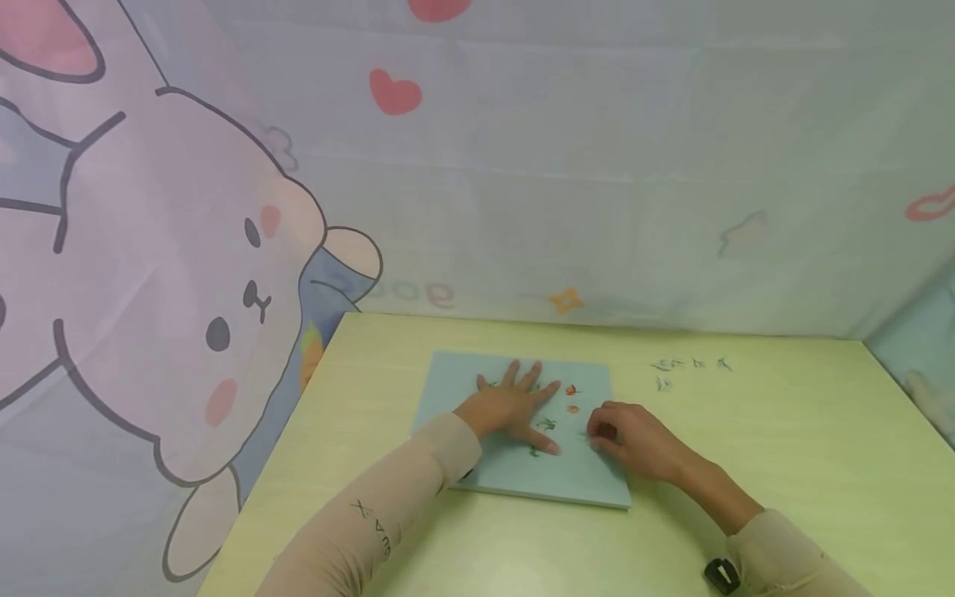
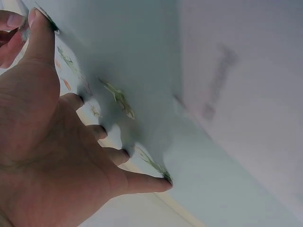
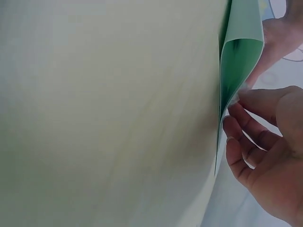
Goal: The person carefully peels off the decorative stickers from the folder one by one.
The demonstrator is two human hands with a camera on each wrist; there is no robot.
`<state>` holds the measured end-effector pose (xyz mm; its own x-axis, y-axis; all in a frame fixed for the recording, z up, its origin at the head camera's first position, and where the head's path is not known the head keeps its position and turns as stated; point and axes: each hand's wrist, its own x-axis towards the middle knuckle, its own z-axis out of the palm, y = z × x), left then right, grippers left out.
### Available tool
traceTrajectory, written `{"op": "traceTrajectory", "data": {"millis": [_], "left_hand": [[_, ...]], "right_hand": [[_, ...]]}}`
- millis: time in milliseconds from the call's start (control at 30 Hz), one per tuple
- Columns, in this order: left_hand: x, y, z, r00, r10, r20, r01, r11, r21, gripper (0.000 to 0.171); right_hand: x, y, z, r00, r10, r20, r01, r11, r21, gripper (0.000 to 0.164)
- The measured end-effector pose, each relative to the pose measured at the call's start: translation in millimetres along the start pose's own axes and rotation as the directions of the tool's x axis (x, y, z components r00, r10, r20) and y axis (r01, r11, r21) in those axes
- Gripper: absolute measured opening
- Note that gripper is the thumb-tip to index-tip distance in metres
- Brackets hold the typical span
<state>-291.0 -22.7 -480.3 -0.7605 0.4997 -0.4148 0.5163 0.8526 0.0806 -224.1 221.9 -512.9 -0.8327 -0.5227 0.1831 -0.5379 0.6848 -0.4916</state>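
A pale blue-green booklet (image 1: 582, 477) lies on the table, bearing several small plant stickers. My left hand (image 1: 509, 408) rests on it with fingers spread; its fingertips touch the surface around a green sprig (image 2: 117, 97). One green sticker (image 2: 155, 165) shows right at the little fingertip. At the booklet's right edge, my right hand (image 1: 634, 438) pinches a small translucent sticker (image 2: 24, 29) between thumb and fingers. Two orange flower stickers, the upper one a red-orange bloom (image 1: 571, 390), sit beyond that hand. In the right wrist view, a green sheet (image 3: 244, 52) of the booklet bows up beside the fingers.
Several small dark-lined cutouts (image 1: 699, 363) lie on the yellow-green table (image 1: 791, 431) right of the booklet. A curtain (image 1: 597, 166) with a rabbit print hangs along the back and left. A black band (image 1: 721, 575) shows at the right sleeve.
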Motion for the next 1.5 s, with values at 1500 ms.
{"op": "traceTrajectory", "data": {"millis": [1500], "left_hand": [[-3.7,-4.4,-3.4,1.0,0.0,0.011,0.001,1.0,-0.026,0.112]], "right_hand": [[-16,47,-50,0.911,0.374,-0.174,-0.271,0.86,0.432,0.021]]}}
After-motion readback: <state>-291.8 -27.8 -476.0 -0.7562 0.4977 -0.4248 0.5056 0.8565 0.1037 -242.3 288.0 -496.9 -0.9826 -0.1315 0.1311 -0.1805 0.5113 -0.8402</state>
